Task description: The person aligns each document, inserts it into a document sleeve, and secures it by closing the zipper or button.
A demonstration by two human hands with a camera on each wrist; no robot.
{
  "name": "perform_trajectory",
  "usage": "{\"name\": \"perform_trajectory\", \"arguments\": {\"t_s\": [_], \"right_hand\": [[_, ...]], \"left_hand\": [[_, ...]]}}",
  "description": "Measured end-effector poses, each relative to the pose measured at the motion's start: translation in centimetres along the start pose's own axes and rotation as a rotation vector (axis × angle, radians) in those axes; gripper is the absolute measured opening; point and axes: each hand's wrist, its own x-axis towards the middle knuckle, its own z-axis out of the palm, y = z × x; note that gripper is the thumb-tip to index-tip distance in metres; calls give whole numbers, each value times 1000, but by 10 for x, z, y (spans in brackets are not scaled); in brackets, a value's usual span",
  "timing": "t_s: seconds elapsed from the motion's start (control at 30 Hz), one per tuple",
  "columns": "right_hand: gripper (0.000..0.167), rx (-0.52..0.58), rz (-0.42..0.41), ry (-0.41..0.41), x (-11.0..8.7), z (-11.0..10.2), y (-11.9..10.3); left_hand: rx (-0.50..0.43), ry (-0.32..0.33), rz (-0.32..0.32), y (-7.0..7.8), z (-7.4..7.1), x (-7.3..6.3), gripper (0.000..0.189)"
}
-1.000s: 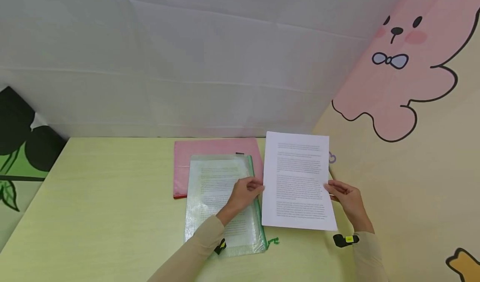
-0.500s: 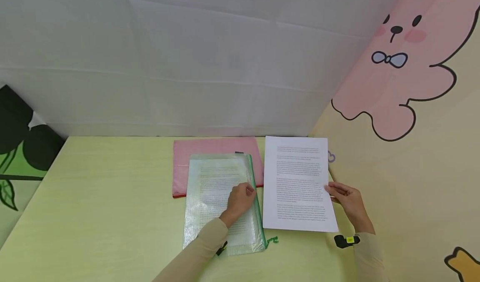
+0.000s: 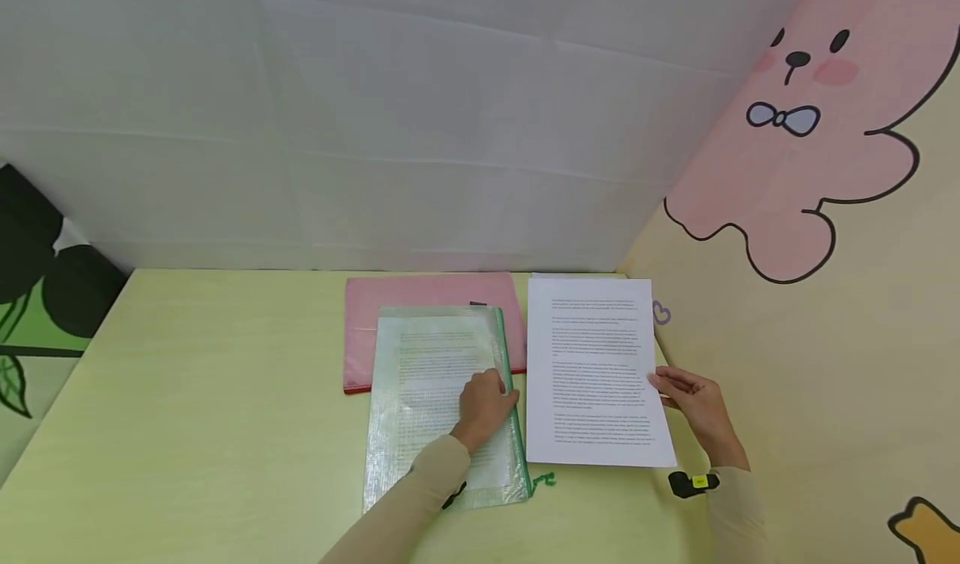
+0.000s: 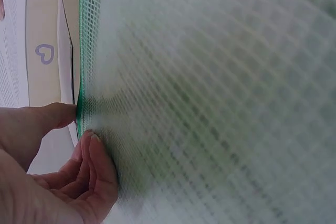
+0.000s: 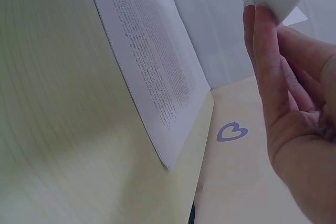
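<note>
In the head view my left hand [image 3: 482, 407] is over the right side of a clear mesh zip document pouch [image 3: 420, 397] with a green zip edge and a printed page showing through. The left wrist view has its thumb and fingers [image 4: 102, 171] pinching the pouch's green edge [image 4: 80, 98]. My right hand [image 3: 693, 406] pinches the right edge of a printed sheet of paper [image 3: 592, 372], right of the pouch. Below that raised sheet, in the right wrist view, more printed paper [image 5: 152, 61] lies flat on the table.
A pink pouch [image 3: 427, 291] with a red edge lies partly under the green-edged one. A green cord [image 3: 544, 479] hangs off the zip's near end. White sheeting [image 3: 375, 131] closes off the table's back, and a decorated wall [image 3: 810, 364] stands close on the right.
My left hand has left the sheet's left edge and moved onto the pouch's green edge. The sheet has come down and slightly nearer, with my right hand still holding its right edge.
</note>
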Motion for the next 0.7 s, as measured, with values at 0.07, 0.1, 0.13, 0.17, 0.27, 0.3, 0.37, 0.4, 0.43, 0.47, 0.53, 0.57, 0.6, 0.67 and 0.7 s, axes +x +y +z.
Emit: {"name": "perform_trajectory", "arguments": {"t_s": [0.07, 0.1, 0.13, 0.17, 0.27, 0.3, 0.37, 0.4, 0.43, 0.47, 0.53, 0.57, 0.6, 0.67, 0.7], "right_hand": [[48, -4, 2, 6, 0, 1, 0], [49, -7, 3, 6, 0, 1, 0], [50, -12, 2, 5, 0, 2, 0], [51, -14, 3, 4, 0, 2, -1], [53, -16, 2, 4, 0, 4, -1], [54, -17, 1, 3, 0, 4, -1], [55, -22, -5, 1, 0, 6, -1], [55, -23, -9, 1, 1, 6, -2], [54, -21, -16, 1, 1, 7, -2], [54, -18, -20, 2, 2, 8, -3], [52, -14, -31, 1, 3, 9, -4], [52, -13, -37, 0, 3, 10, -6], [51, -12, -40, -2, 4, 10, -7], [51, -16, -44, -6, 5, 11, -8], [50, -20, -45, -7, 5, 11, -9]], "left_hand": [[5, -5, -2, 0, 0, 2, 25], [2, -9, -4, -1, -1, 3, 25], [-1, -9, -4, -1, -1, 3, 24], [-3, -10, -3, -1, -2, 4, 23], [-11, -13, 3, -3, -3, 5, 21], [-15, -12, 3, -4, -4, 5, 21], [-40, -1, 5, -5, -6, 5, 19], [-56, 0, 3, -6, -7, 5, 18], [-73, 4, 3, -6, -9, 5, 17], [-93, 4, 1, -7, -10, 5, 16], [-137, 0, 0, -10, -13, 6, 12], [-156, -6, -2, -11, -15, 7, 10], [-171, -14, -5, -13, -16, 8, 8], [-200, -23, -4, -15, -17, 9, 5], [-217, -31, -7, -16, -18, 9, 4]]}}
